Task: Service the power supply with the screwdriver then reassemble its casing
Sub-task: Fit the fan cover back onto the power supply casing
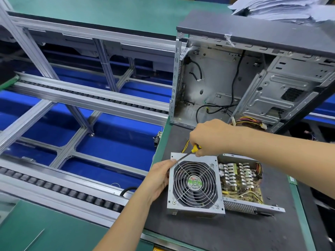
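Note:
The silver power supply cover (196, 209) with its round fan and wire grille lies on the dark mat. Beside it on the right sits the open base with the bare circuit board (243, 180). My left hand (159, 180) grips the cover's left edge near its top left corner. My right hand (210, 136) holds a screwdriver (192, 151) with a yellow and black handle. Its shaft slants down and left, with the tip at the grille's top left corner beside my left thumb.
An open computer case (253, 73) stands behind the power supply, with loose cables inside. A stack of papers (282, 8) rests on its top. A roller conveyor frame (72, 98) with blue bins below runs along the left. The dark mat (235, 230) covers the green bench.

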The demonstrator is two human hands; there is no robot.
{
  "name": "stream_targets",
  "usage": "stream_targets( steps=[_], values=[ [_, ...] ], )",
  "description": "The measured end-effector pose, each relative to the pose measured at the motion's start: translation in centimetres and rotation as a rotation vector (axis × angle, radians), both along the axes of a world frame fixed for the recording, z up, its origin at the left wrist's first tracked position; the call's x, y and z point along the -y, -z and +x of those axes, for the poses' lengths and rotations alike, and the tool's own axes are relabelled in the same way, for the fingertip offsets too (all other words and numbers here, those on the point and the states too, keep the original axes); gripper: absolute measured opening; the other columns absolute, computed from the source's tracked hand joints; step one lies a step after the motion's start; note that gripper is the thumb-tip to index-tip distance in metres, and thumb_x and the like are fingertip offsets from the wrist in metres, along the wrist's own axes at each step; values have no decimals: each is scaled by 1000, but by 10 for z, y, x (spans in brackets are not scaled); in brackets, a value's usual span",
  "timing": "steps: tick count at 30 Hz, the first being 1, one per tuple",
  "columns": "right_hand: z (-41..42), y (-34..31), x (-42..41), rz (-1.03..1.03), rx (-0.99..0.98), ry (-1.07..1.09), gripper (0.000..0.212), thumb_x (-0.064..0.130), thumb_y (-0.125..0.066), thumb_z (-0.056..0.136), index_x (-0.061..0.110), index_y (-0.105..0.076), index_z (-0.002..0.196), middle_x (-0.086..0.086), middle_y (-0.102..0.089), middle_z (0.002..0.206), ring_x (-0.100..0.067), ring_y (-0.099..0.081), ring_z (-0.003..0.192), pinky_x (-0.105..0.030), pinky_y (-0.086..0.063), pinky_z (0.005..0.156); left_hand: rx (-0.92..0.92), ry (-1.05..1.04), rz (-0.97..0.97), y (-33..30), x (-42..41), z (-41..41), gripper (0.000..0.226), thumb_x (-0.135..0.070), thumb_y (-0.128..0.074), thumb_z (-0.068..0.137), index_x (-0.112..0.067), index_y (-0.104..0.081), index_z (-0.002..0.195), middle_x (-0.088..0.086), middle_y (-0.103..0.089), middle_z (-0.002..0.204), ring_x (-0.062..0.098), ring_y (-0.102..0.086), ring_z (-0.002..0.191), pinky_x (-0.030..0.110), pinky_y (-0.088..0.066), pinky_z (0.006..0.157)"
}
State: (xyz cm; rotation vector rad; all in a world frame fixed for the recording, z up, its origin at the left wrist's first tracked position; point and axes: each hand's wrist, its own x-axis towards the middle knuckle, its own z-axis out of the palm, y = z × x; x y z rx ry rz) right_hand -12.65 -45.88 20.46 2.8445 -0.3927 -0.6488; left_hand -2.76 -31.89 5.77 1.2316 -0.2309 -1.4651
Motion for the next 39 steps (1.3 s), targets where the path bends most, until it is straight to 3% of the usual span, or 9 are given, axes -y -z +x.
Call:
stream_targets(
  steps=[7,10,14,18,23,27,30,33,39],
  values=[
    [-2,-3,1,-59,13,-15,39,33,-59,86,18,-32,61,3,-37,61,-20,-40,52,-24,-25,45,12,-2,-1,0,0,0,31,-18,-51,100,-7,-78,89,18,-74,93,21,-72,76,31,-59,66],
    [-1,-2,-3,-79,8,-33,27,34,-60,87,18,-41,75,3,-36,63,-26,-46,63,-24,-23,45,10,-2,-10,-2,0,-1,33,-16,-50,100,-7,-79,86,17,-74,90,20,-72,74,29,-58,63],
    [2,-5,-11,-144,-12,-83,10,25,-59,88,16,-54,91,-5,-59,87,-27,-60,75,-26,-28,49,40,-2,-13,-1,0,-2,34,-17,-50,100,-8,-78,85,16,-74,89,20,-72,72,29,-58,63],
    [11,-12,-22,-220,2,-233,4,14,-54,89,16,-51,88,-6,-62,97,-27,-62,83,-28,-34,57,75,-3,-12,0,0,-2,37,-18,-50,100,-10,-78,79,13,-74,81,16,-70,65,25,-56,57],
    [32,-28,-26,-235,-57,-127,30,37,-67,83,19,-43,86,-3,-50,80,-25,-51,72,-25,-20,44,73,-20,-9,3,-2,-5,34,-21,-52,99,-11,-79,81,13,-75,83,17,-71,69,27,-57,61],
    [38,-30,-29,-276,-56,-118,34,46,-67,81,18,-53,94,0,-39,72,-22,-47,68,-24,-19,44,79,-19,-15,4,-3,-4,31,-20,-53,99,-10,-79,83,14,-75,85,18,-71,70,29,-59,63],
    [38,-29,-33,-285,-36,-174,35,45,-66,84,17,-56,101,-2,-55,86,-23,-58,79,-25,-24,48,99,-16,-14,5,-3,-4,29,-20,-53,99,-4,-76,89,16,-74,87,20,-70,69,31,-59,64],
    [38,-29,-39,-263,-29,-298,18,33,-60,90,17,-55,96,-3,-62,98,-25,-61,88,-28,-34,58,151,-10,-5,5,-4,-3,33,-23,-53,99,6,-68,99,21,-70,92,24,-65,73,34,-53,69],
    [37,-33,-43,-188,-92,-339,11,5,-49,89,11,-50,97,-6,-47,87,-18,-30,52,-28,-23,44,189,-1,-9,0,-3,-3,37,-20,-52,100,16,-63,100,18,-71,84,21,-64,67,29,-53,64]
  ],
)
